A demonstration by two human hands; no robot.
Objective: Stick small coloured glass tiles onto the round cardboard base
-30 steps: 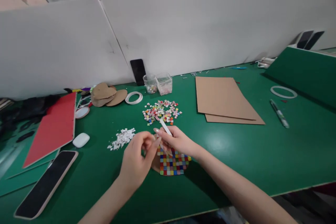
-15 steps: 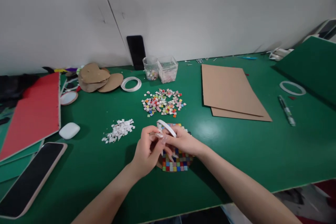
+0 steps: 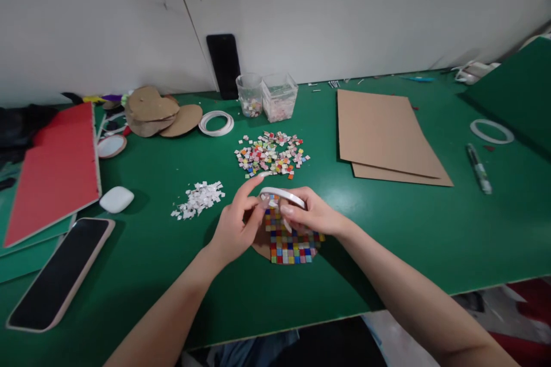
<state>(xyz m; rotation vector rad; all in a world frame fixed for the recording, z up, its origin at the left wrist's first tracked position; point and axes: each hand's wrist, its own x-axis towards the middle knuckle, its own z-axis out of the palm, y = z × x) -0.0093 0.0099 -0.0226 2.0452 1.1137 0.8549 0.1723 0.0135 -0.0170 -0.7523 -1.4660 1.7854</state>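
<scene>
My right hand point(image 3: 310, 217) holds a small white tape ring point(image 3: 282, 194) just above a cardboard piece covered with a grid of coloured mosaic tiles point(image 3: 290, 243). My left hand point(image 3: 238, 225) meets it from the left, its fingertips pinching at the ring's near edge. Both hands hover over the tiled piece's upper part. Behind them lies a loose heap of coloured tiles point(image 3: 272, 154), and to the left a small heap of white paper bits point(image 3: 198, 199).
Green table point(image 3: 172, 275) with a white partition behind. A phone point(image 3: 60, 273), a white earbud case point(image 3: 116, 199) and a red board point(image 3: 54, 169) lie left. Cardboard cut-outs point(image 3: 161, 112), another tape ring point(image 3: 216, 123), two clear tubs point(image 3: 267, 96), brown sheets point(image 3: 385, 137) and a pen point(image 3: 477, 168) lie further back and right.
The camera has tipped down, so the table shifted up in view. The tape ring turned from standing on edge to lying nearly flat in my right hand; my left fingers moved onto its edge.
</scene>
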